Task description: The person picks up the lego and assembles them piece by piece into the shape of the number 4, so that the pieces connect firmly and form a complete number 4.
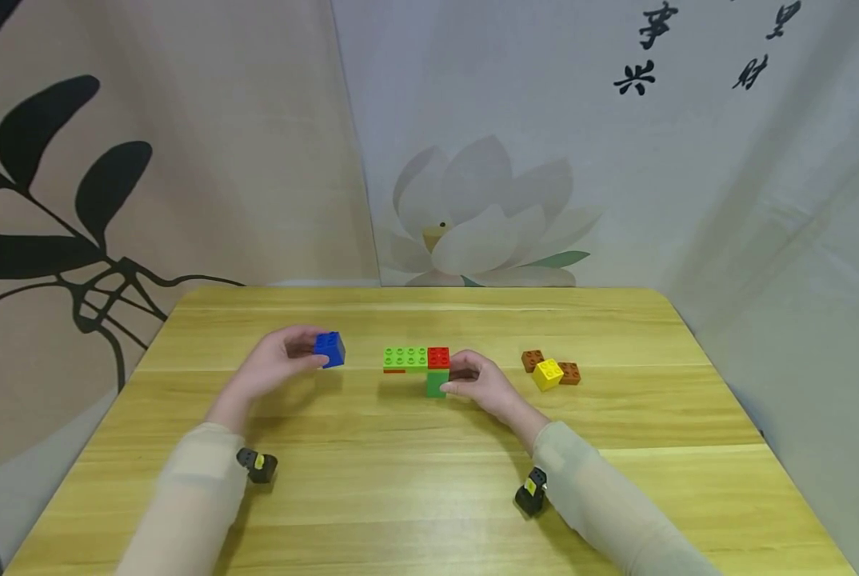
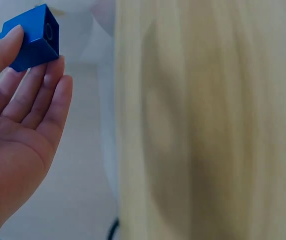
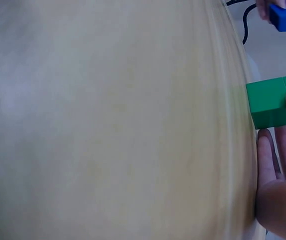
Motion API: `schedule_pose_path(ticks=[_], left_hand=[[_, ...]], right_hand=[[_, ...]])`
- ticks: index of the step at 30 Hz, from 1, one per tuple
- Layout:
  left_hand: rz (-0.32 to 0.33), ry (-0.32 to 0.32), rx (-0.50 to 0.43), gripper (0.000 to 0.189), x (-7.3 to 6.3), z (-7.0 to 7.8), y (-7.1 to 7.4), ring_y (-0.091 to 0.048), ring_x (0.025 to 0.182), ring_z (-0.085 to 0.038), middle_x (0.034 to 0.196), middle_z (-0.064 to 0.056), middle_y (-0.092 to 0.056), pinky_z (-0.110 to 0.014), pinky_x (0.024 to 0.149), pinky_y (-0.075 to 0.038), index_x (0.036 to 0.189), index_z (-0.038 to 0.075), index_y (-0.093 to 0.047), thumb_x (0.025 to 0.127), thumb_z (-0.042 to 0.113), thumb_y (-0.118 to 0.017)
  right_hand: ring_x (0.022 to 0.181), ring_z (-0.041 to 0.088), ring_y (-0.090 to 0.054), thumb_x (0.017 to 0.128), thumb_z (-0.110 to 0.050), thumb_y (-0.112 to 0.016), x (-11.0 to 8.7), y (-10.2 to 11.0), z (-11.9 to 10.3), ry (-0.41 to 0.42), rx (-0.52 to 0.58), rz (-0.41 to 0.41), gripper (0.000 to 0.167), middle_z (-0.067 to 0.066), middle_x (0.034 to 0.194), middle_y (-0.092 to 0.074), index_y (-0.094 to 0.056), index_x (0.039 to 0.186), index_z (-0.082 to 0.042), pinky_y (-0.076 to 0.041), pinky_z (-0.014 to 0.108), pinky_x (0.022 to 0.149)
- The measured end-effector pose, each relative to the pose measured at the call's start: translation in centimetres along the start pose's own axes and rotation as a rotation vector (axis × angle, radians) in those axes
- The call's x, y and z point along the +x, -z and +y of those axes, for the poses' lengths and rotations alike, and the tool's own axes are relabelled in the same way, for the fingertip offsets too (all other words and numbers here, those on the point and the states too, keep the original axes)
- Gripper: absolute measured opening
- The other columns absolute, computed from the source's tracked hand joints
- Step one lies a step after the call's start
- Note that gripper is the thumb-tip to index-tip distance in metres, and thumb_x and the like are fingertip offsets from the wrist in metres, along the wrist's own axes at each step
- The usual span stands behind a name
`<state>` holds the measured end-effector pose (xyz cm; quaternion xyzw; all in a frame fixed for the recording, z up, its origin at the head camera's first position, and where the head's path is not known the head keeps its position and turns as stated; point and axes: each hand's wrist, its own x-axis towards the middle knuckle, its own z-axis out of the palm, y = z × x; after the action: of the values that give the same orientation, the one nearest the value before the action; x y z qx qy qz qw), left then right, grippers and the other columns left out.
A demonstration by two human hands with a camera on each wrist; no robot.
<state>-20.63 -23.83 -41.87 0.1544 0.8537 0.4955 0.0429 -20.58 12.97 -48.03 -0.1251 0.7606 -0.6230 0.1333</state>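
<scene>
Between thumb and fingertips, my left hand pinches a blue toy brick, held above the table at the left. The left wrist view shows the hollow underside of this blue brick. My right hand grips the green brick column of a built piece near the middle. On top of that column sits a red brick, and a lime brick with two rows of studs extends left from it. A red edge shows under the lime brick's left end.
Right of my right hand, a yellow brick lies between two brown bricks on the wooden table. A printed cloth hangs behind the table's far edge. Both wrists wear small black devices.
</scene>
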Motion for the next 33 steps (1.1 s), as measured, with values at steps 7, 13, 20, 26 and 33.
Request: schedule_pose_path(ticks=[7, 13, 20, 26, 33], left_hand=[[-0.010, -0.046, 0.017, 0.043, 1.5, 3.2, -1.8, -0.062, 0.107, -0.030, 0.117, -0.017, -0.066, -0.042, 0.094, -0.051, 0.130, -0.001, -0.059, 0.092, 0.015, -0.072], [-0.028, -0.134, 0.028, 0.039, 2.7, 5.6, -3.4, -0.064, 0.102, -0.025, 0.110, -0.010, -0.069, -0.046, 0.097, -0.049, 0.122, 0.003, -0.065, 0.087, 0.014, -0.078], [-0.016, -0.196, 0.007, 0.039, 3.8, 7.1, -5.2, -0.065, 0.097, -0.026, 0.104, -0.007, -0.070, -0.044, 0.092, -0.051, 0.119, 0.005, -0.067, 0.083, 0.013, -0.081], [-0.023, -0.203, -0.001, 0.039, 4.4, 8.3, -6.6, -0.065, 0.098, -0.030, 0.103, -0.007, -0.070, -0.048, 0.092, -0.051, 0.117, 0.005, -0.068, 0.083, 0.014, -0.082], [-0.043, -0.232, -0.015, 0.036, 5.2, 8.9, -8.0, -0.066, 0.094, -0.025, 0.100, -0.006, -0.071, -0.048, 0.090, -0.052, 0.115, 0.005, -0.070, 0.082, 0.014, -0.083]], right_hand=[[0.107, 0.027, -0.059, 0.087, -0.006, -0.076, 0.1, 0.1, 0.0, -0.003, 0.005, 0.003, 0.035, 0.013, 0.116, -0.065, -0.061, 0.118, 0.000, -0.048, 0.039, 0.096], [0.110, 0.030, -0.058, 0.088, -0.007, -0.076, 0.1, 0.0, 0.0, -0.004, 0.003, -0.002, 0.037, 0.016, 0.119, -0.064, -0.060, 0.120, 0.000, -0.046, 0.041, 0.098], [0.112, 0.036, -0.057, 0.088, -0.001, -0.073, 0.0, 0.1, -0.3, -0.018, 0.003, -0.008, 0.036, 0.022, 0.121, -0.062, -0.059, 0.122, 0.003, -0.045, 0.045, 0.099], [0.112, 0.038, -0.057, 0.089, 0.000, -0.071, -0.9, -0.1, -2.5, -0.020, 0.000, -0.016, 0.033, 0.022, 0.118, -0.063, -0.059, 0.119, 0.005, -0.046, 0.043, 0.099], [0.112, 0.036, -0.057, 0.091, -0.001, -0.070, -1.4, -0.1, -3.2, -0.015, 0.005, -0.028, 0.031, 0.018, 0.118, -0.064, -0.060, 0.119, 0.003, -0.047, 0.042, 0.099]])
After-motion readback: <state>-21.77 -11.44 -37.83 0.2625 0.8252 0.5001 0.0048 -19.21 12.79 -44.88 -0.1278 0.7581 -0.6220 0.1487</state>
